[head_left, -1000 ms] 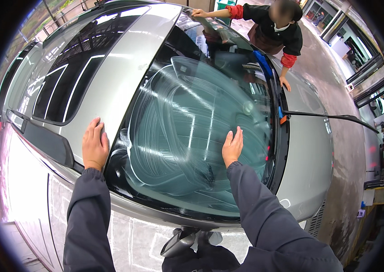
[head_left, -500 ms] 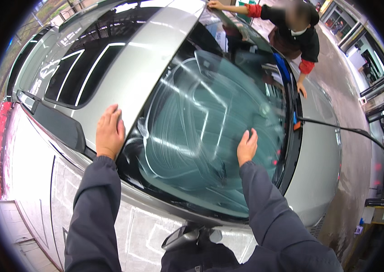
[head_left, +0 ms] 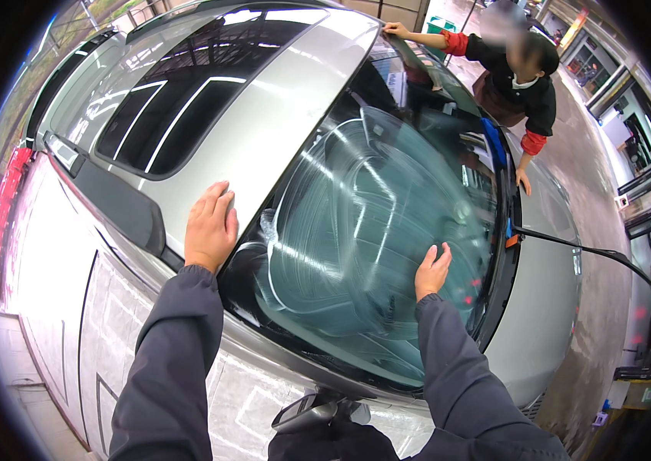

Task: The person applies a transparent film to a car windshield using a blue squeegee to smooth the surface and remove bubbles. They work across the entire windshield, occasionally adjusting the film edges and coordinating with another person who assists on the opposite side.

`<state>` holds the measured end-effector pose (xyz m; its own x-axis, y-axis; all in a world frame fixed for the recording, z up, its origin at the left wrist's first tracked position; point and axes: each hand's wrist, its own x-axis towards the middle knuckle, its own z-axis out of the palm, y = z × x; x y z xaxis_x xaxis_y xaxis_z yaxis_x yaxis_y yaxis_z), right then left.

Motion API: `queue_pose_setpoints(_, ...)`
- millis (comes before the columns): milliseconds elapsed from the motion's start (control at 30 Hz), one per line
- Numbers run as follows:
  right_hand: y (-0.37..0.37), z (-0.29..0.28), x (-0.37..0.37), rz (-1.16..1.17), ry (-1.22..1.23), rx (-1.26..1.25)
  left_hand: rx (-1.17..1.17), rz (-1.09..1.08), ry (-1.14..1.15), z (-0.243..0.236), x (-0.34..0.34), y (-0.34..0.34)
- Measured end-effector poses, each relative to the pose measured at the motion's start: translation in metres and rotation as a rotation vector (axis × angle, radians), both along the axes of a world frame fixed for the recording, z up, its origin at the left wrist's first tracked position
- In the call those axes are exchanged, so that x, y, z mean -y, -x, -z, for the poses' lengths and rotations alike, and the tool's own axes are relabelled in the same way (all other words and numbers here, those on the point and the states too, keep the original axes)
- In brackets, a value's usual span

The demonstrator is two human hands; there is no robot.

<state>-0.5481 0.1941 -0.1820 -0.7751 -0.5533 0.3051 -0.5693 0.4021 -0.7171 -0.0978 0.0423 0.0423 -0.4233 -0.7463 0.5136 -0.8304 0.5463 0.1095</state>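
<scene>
My left hand [head_left: 210, 227] rests with its fingers extended on the silver car roof [head_left: 279, 100], beside the edge of the windshield [head_left: 325, 192]. My right hand [head_left: 433, 269] is over the lower part of the glass, fingers loosely bent and apart, holding nothing; whether it touches the glass I cannot tell. White swirled streaks cover much of the windshield. A dark sunroof panel [head_left: 152, 127] lies above and left of my left hand.
A co-worker [head_left: 521, 88] leans over the far side, hands on the roof edge and near the hood [head_left: 537, 307]. A raised wiper [head_left: 579, 248] sticks out rightward. Blue and orange pieces [head_left: 511, 240] sit at the windshield's base. A side mirror [head_left: 295, 411] is below me.
The whole car and the co-worker have shifted rightward in the view. My hands appear further right, and the fingers of my right hand are more bent and spread than a second ago.
</scene>
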Motion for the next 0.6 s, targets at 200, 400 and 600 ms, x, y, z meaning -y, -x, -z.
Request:
queue_pose_setpoints(200,0.001,0.003,-0.001,-0.027,0.018,-0.015,-0.026,0.014,0.032,0.006,0.002,-0.005)
queue_pose_setpoints(400,0.001,0.005,-0.001,-0.046,0.028,0.022,-0.022,0.002,0.026,0.012,0.003,-0.009)
queue_pose_setpoints(600,0.001,0.004,-0.002,-0.057,0.025,0.052,-0.003,-0.011,0.058,0.016,0.004,-0.01)
